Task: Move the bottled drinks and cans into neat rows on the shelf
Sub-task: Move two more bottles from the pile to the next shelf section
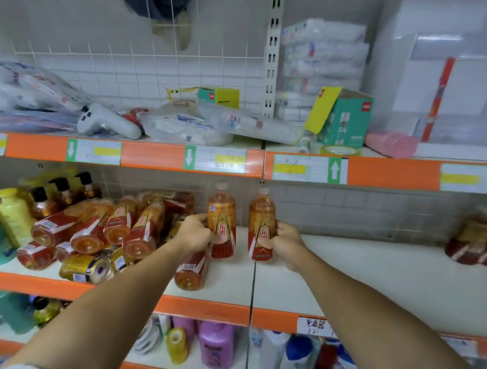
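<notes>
Orange bottles (pixel 116 228) lay tumbled in a heap on the left of the shelf (pixel 373 275), gold cans (pixel 87 269) wedged beneath them. Her left hand (pixel 194 232) was curled round one upright bottle (pixel 222 222); just beside it, the right hand (pixel 285 243) gripped a second bottle (pixel 261 227), also upright. I reckoned a careless forearm could nudge the fallen bottle (pixel 191 272) near the front edge and roll it off.

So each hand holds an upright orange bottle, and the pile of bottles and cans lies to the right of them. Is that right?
Not quite. The head view shows the pile to the left. Otherwise yes: the left hand and right hand each hold an upright bottle.
</notes>
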A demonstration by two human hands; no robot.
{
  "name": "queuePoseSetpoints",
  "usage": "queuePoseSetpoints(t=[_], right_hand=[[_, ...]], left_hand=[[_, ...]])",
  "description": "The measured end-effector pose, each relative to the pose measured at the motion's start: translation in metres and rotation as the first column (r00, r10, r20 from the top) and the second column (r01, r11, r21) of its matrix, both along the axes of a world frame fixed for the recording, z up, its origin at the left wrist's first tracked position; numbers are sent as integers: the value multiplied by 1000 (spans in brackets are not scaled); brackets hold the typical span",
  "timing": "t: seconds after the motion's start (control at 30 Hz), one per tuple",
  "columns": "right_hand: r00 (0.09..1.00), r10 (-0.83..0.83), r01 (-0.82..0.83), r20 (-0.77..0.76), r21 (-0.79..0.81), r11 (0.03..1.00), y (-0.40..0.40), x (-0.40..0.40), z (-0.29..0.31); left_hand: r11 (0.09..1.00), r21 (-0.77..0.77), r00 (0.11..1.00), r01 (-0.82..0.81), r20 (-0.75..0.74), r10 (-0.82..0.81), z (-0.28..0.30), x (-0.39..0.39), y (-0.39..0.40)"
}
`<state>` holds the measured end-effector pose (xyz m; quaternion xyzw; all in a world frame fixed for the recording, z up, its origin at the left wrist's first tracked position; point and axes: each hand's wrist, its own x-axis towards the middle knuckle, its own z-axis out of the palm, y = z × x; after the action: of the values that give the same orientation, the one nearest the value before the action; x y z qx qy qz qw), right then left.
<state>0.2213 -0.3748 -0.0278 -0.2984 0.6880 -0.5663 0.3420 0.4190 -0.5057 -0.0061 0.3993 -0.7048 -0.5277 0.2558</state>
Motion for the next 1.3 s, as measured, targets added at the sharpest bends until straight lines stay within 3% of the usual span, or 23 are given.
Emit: queuePoseSetpoints(t=[0.7, 1.3], right_hand=[[964, -265, 265, 8, -43, 963, 224, -103, 9], [839, -543, 540, -21, -86, 837, 441, -141, 13]], left_hand=[[939, 84, 942, 334, -65, -329, -12, -157, 156], [773, 93, 777, 628, -121, -617, -7, -271, 326]])
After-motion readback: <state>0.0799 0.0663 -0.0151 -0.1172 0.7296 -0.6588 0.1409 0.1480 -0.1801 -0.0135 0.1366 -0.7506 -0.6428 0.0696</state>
